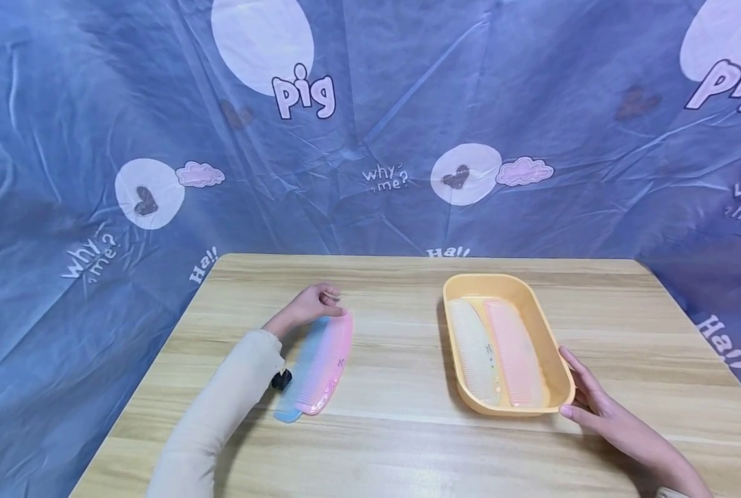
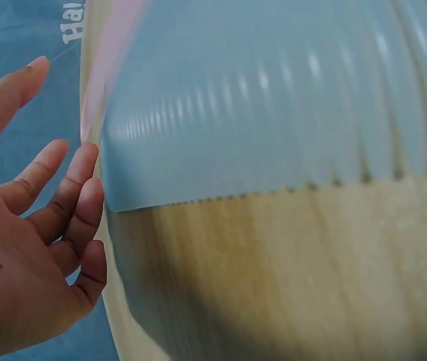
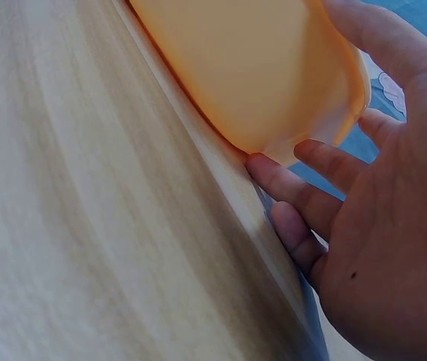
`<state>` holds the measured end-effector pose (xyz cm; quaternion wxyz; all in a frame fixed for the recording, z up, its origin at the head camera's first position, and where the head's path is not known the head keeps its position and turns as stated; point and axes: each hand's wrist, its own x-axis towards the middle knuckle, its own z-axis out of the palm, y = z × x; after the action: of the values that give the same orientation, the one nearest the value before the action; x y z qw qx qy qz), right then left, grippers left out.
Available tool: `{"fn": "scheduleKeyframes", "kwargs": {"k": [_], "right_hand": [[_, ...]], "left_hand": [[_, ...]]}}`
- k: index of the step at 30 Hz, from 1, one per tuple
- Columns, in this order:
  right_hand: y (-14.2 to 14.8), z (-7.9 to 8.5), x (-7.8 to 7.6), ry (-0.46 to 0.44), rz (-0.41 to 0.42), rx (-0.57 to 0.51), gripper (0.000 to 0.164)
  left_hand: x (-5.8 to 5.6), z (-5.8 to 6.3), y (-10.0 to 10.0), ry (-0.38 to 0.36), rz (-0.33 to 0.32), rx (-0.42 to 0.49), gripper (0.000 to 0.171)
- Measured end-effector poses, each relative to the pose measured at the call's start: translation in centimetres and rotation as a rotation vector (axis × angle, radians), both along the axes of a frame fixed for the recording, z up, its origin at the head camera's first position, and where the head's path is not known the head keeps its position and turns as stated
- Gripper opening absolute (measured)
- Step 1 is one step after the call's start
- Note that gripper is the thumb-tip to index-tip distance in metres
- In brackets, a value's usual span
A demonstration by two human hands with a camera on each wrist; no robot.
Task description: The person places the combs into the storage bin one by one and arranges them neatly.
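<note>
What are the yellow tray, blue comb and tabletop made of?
Yellow tray: likely plastic, smooth satin finish; rounded, moulded-looking walls.
Blue comb: probably plastic, glossy; bright highlights along its teeth.
Tabletop: wood or wood-look laminate, soft sheen; streaky grain.

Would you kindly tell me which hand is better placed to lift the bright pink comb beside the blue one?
Probably the left hand: it is at the far end of the bright pink comb, whereas the right hand is across at the yellow tray.

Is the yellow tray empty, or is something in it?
Not empty: a whitish comb and a pale pink comb lie in the yellow tray.
</note>
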<state>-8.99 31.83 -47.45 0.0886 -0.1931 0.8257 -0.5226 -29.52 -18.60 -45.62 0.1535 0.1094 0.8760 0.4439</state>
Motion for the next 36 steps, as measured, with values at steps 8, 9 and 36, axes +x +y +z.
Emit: {"fn": "scheduleKeyframes", "kwargs": {"k": [8, 9, 36], "right_hand": [[0.05, 0.03, -0.03, -0.005, 0.017, -0.029, 0.084], [0.05, 0.03, -0.01, -0.004, 0.017, -0.027, 0.084], [0.01, -0.02, -0.04, -0.008, 0.012, -0.033, 0.084]], "left_hand": [[0.16, -0.28, -0.11, -0.043, 0.026, -0.077, 0.049], [0.21, -0.3, -0.14, -0.047, 0.03, -0.083, 0.049], [0.49, 0.15, -0.13, -0.025, -0.001, -0.248, 0.028]]}}
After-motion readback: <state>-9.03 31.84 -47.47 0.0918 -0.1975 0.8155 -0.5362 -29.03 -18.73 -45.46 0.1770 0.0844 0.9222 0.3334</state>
